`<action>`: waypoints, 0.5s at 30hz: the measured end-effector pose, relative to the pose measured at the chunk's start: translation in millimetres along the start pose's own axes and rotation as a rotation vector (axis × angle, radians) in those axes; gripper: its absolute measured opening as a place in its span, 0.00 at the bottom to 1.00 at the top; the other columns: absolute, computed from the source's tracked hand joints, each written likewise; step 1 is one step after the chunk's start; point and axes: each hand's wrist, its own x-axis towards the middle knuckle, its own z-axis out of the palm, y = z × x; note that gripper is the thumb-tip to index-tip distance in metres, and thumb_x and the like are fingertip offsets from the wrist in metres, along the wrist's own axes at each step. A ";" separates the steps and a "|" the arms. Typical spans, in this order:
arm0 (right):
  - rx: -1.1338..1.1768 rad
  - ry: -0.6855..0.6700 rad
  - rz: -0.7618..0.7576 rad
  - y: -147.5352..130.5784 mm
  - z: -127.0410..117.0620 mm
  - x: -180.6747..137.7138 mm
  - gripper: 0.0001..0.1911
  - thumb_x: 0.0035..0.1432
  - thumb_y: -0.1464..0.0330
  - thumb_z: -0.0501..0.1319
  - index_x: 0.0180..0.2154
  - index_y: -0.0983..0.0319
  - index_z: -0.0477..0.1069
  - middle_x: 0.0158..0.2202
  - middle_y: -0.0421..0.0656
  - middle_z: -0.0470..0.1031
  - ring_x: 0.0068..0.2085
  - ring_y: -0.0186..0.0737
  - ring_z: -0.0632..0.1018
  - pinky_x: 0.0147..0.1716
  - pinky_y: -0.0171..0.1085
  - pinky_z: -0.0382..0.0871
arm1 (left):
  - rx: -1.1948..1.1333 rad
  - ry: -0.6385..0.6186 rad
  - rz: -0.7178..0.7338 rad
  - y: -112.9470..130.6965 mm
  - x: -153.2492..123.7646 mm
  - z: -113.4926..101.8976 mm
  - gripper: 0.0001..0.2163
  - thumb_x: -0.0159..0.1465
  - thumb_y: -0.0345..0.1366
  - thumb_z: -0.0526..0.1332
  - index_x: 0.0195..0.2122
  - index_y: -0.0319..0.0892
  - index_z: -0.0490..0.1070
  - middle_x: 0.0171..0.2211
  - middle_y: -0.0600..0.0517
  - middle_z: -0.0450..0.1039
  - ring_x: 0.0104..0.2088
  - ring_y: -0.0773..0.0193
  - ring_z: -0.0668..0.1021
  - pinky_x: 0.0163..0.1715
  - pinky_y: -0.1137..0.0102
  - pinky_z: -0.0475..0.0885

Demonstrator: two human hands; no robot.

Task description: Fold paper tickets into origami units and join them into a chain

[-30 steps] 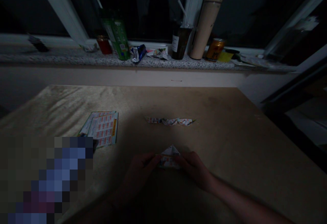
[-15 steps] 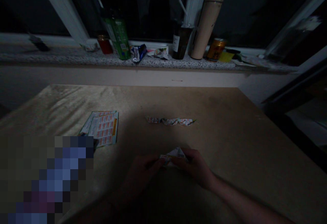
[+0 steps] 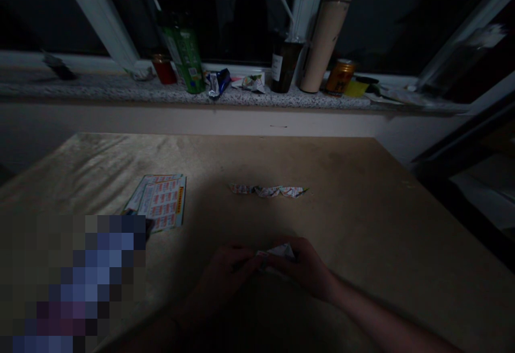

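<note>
Between my two hands, low in the middle of the head view, is a small folded piece of printed paper (image 3: 281, 251), white with some red print. My left hand (image 3: 231, 267) pinches its left end between thumb and fingers. The right side is gripped by my right hand (image 3: 308, 264), its thumb lying over the near face. Shadow hides the lower fingers of both hands. Farther off on the table (image 3: 341, 208) lies a row of folded paper pieces (image 3: 267, 191), end to end. To the left are flat printed cards (image 3: 163, 200) in a small overlapping stack.
A pixelated blurred patch (image 3: 80, 283) covers the table's lower left. Along the granite windowsill (image 3: 241, 97) stand a green bottle (image 3: 189, 60), a dark cup with a straw (image 3: 285, 66), a tall beige flask (image 3: 328, 36), an orange can (image 3: 340, 78) and wrappers (image 3: 218, 82).
The paper has tilted lower and its upper point no longer rises as high between my hands. Both hands stay in nearly the same place, with fingers shifted slightly.
</note>
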 end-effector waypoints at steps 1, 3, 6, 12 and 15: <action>0.003 0.008 -0.009 0.5 0.1 0.1 0.15 0.51 0.60 0.62 0.24 0.66 0.70 0.20 0.36 0.63 0.22 0.28 0.62 0.20 0.29 0.55 | 0.001 0.000 0.000 0.6 0.5 -0.2 0.16 0.63 0.42 0.54 0.24 0.41 0.76 0.25 0.55 0.71 0.29 0.67 0.74 0.29 0.77 0.64; 0.006 0.024 -0.012 2.3 0.2 0.2 0.15 0.51 0.59 0.63 0.24 0.66 0.71 0.20 0.36 0.63 0.22 0.28 0.62 0.20 0.29 0.55 | -0.021 0.006 -0.018 2.6 1.7 -1.0 0.15 0.62 0.42 0.55 0.23 0.41 0.75 0.23 0.55 0.71 0.27 0.66 0.74 0.27 0.77 0.64; 0.015 0.039 0.026 4.0 0.3 0.5 0.15 0.50 0.59 0.63 0.24 0.66 0.71 0.19 0.36 0.62 0.21 0.28 0.61 0.19 0.29 0.54 | -0.119 0.040 -0.105 5.0 3.0 -2.3 0.12 0.60 0.41 0.57 0.27 0.41 0.76 0.24 0.55 0.75 0.28 0.65 0.75 0.28 0.76 0.66; 0.016 0.028 0.015 -0.2 2.1 -0.1 0.15 0.50 0.59 0.62 0.27 0.66 0.73 0.20 0.37 0.64 0.21 0.28 0.61 0.19 0.29 0.55 | -0.309 0.080 -0.071 0.6 2.0 -1.1 0.08 0.61 0.38 0.56 0.31 0.44 0.74 0.43 0.54 0.76 0.43 0.62 0.76 0.43 0.73 0.67; -0.007 0.000 0.014 1.1 3.1 -0.5 0.14 0.50 0.59 0.63 0.26 0.66 0.74 0.19 0.36 0.62 0.20 0.28 0.59 0.18 0.29 0.52 | -0.301 0.093 -0.038 -0.8 1.7 -0.9 0.07 0.61 0.37 0.57 0.28 0.44 0.73 0.41 0.55 0.77 0.40 0.63 0.77 0.41 0.73 0.68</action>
